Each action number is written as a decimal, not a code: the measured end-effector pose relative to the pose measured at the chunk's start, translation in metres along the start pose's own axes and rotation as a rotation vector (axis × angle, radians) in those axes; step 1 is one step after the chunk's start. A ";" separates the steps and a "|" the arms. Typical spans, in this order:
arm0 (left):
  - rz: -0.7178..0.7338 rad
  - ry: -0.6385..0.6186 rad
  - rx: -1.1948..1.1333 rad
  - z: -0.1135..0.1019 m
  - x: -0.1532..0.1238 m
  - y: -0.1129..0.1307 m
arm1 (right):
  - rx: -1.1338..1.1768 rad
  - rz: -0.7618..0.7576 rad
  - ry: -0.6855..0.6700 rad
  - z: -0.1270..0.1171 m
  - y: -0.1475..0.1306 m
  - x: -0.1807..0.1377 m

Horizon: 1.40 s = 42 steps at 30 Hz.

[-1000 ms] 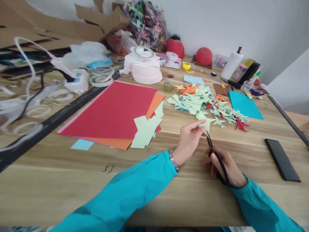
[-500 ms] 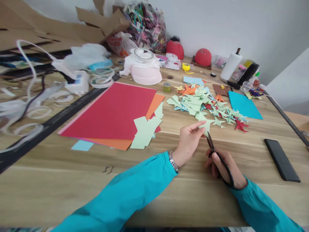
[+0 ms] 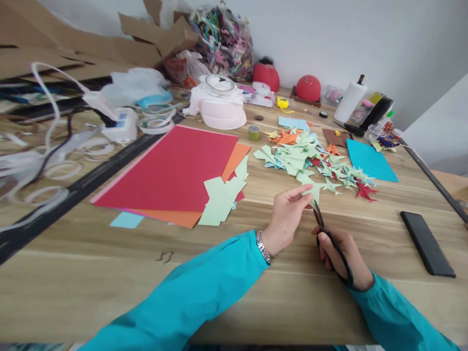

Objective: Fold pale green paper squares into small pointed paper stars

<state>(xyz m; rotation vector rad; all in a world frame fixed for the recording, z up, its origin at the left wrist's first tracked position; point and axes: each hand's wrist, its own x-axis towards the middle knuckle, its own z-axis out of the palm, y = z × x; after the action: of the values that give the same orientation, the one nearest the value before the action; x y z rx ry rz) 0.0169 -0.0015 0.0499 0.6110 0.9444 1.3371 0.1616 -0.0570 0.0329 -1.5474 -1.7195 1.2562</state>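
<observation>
My left hand pinches a small pale green paper piece between thumb and fingers, just above the wooden table. Black scissors are gripped in my right hand, with the blades pointing up into the lower edge of that green piece. Both sleeves are teal, and a metal watch sits on my left wrist. Just beyond the hands lies a heap of cut paper stars and scraps, mostly green with some orange, red and blue.
Red and orange paper sheets lie to the left with green offcuts. A blue sheet and a black phone are at the right. A white tape dispenser, tape rolls, cardboard and bags crowd the back.
The scissors and my right hand have shifted slightly; the blades sit a little further into the green piece. My left hand keeps its pinch.
</observation>
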 end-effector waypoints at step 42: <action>-0.004 0.052 -0.003 0.001 -0.002 0.000 | -0.112 -0.038 0.048 0.002 -0.001 0.002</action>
<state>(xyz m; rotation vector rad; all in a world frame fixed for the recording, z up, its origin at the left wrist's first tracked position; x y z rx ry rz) 0.0178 -0.0034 0.0505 0.5750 0.9850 1.3562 0.1585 -0.0553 0.0326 -1.5865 -1.8078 1.1120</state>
